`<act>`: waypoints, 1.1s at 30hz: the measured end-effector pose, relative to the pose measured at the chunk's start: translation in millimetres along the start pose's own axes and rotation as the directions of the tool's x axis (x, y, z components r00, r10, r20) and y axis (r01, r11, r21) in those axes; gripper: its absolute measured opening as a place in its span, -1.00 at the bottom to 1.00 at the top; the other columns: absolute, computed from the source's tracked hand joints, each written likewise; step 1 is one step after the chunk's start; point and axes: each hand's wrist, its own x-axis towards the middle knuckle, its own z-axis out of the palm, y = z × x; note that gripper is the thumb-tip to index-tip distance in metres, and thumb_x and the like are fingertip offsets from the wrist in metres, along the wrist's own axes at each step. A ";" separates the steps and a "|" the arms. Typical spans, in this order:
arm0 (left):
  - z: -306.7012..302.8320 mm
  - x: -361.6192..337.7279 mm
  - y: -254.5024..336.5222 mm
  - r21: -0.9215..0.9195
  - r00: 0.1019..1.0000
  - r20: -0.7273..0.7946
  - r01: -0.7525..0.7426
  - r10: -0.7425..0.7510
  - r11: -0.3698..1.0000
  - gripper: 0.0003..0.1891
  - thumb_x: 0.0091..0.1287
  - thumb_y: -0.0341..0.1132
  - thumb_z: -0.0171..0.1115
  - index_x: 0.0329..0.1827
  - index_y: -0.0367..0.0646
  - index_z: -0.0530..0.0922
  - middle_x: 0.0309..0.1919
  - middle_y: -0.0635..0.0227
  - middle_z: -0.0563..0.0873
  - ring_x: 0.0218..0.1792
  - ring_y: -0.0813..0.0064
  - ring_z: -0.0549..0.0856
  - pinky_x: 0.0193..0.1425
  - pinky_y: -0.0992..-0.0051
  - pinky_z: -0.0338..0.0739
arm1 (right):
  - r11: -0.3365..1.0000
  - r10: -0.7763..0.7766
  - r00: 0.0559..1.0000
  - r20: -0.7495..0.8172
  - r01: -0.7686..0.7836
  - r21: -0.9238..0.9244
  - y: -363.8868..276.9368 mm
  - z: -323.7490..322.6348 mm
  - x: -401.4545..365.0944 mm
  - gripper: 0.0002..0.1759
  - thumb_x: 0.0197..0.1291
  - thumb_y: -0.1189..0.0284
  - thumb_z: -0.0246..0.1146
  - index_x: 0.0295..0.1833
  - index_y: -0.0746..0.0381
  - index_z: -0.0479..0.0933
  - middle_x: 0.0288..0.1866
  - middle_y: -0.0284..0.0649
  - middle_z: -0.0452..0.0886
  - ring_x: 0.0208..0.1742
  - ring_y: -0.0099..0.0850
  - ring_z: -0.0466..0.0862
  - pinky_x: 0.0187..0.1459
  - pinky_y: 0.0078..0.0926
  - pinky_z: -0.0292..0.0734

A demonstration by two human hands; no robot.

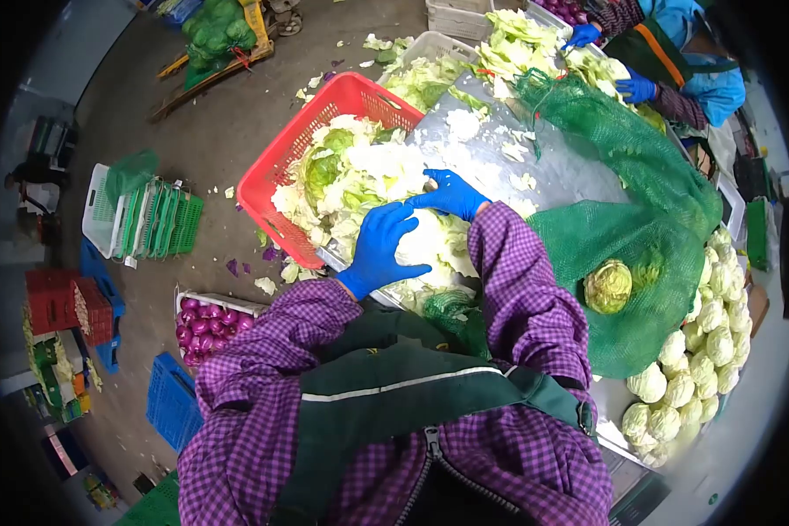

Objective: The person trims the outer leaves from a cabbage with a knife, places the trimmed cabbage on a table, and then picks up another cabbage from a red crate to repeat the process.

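1. Left hand (381,250): gloved in blue, fingers spread and clasped over a pale cabbage head (431,245).
2. Right hand (451,193): blue glove, fingers curled at the head's far side. Whether it grips anything cannot be told.
3. The head sits at the edge of the metal table (570,171), just beside the red basket (272,175) full of loose leaves.
4. Green net sack (657,202) lies to the right, with one cabbage inside.
5. A co-worker's gloved hand (637,88) works at the table's far end.

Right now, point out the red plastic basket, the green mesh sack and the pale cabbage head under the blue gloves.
Red plastic basket (282,151): head view, lattice side wall.
Green mesh sack (640,167): head view, bare netting.
Pale cabbage head (431,241): head view, exposed top.
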 end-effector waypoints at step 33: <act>-25.1 4.1 -16.9 0.019 0.910 0.388 0.151 -0.147 0.988 0.28 -0.44 0.03 0.60 0.49 0.00 0.09 0.41 0.19 0.22 0.39 -0.09 0.13 0.45 0.06 0.06 | 0.998 0.001 0.918 -0.397 -0.027 -0.059 98.7 38.0 -80.7 -0.18 -0.08 0.10 0.47 0.28 0.23 0.38 0.01 -0.06 0.63 0.00 -0.28 0.64 0.07 -0.37 0.49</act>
